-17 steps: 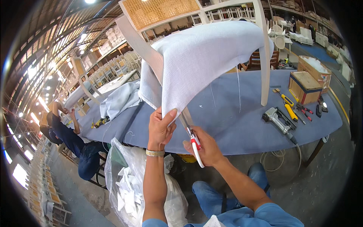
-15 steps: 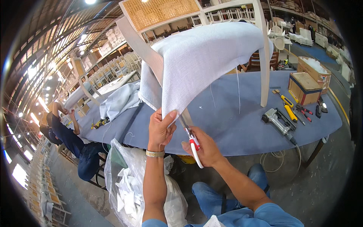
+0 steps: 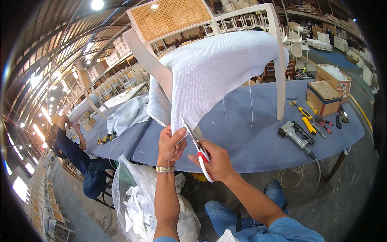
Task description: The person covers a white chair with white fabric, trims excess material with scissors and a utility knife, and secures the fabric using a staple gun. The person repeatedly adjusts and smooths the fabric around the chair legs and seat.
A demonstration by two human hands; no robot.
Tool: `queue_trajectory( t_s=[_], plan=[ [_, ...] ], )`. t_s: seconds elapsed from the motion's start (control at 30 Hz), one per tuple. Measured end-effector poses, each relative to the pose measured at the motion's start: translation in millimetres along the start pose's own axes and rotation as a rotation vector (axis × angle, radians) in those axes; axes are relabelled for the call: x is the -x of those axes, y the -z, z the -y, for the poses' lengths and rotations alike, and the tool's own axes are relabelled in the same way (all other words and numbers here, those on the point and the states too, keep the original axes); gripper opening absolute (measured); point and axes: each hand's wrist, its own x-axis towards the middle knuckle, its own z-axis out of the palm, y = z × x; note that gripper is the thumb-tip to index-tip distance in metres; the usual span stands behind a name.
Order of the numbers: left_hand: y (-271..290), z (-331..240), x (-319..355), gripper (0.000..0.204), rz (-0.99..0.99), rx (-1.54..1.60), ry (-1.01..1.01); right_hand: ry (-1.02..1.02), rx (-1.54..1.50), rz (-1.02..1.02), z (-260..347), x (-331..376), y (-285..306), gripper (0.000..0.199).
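A pale wooden chair (image 3: 278, 72) with a cane back stands on a blue-covered table (image 3: 258, 141). White woven fabric (image 3: 217, 68) is draped over its seat and hangs down toward me. My left hand (image 3: 170, 146) pinches the hanging lower corner of this fabric. My right hand (image 3: 215, 161) grips red-and-white handled scissors (image 3: 197, 145), whose blades point up at the fabric's edge right beside my left thumb.
A pneumatic staple gun (image 3: 296, 135), yellow-handled tools (image 3: 306, 119) and cardboard boxes (image 3: 324, 97) lie on the table's right side. A clear bag of fabric scraps (image 3: 141, 201) stands below my left arm. Another person (image 3: 76, 153) sits at the left. More fabric (image 3: 129, 115) lies on the table.
The scissors' blades have come up to the fabric edge beside my left thumb. My left hand keeps its pinch on the fabric corner.
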Motion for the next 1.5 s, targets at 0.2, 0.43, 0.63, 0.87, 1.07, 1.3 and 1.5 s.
queue_trajectory(
  t_s=[0.2,0.43,0.63,0.87,1.07,1.3,1.5],
  plan=[
    [-2.8,1.2,-1.1,0.013,-0.001,0.007,-0.008,0.079,0.046,-0.103,5.8,-12.3,-2.6,0.051],
    [5.1,13.7,-6.7,0.016,-0.038,0.034,-0.034,0.090,0.069,-0.084,5.3,-27.9,-0.8,0.055],
    [-1.1,25.2,-5.6,0.018,0.005,0.136,-0.021,0.094,0.238,-0.146,12.1,-37.2,5.6,0.048],
    [-25.1,32.9,-3.0,0.025,0.004,0.263,-0.046,0.014,0.174,-0.071,27.9,-45.6,28.1,0.047],
    [-58.6,66.2,-6.9,0.033,-0.068,0.570,-0.072,-0.005,0.401,0.000,55.9,-48.4,59.9,0.055],
    [-97.5,81.5,-29.0,0.037,-0.206,0.487,-0.281,-0.057,0.687,0.005,58.5,-61.1,67.5,0.060],
    [-130.2,97.0,-36.4,0.034,-0.337,0.209,-0.567,0.043,0.874,-0.017,73.8,-71.9,75.5,0.049]
  ],
)
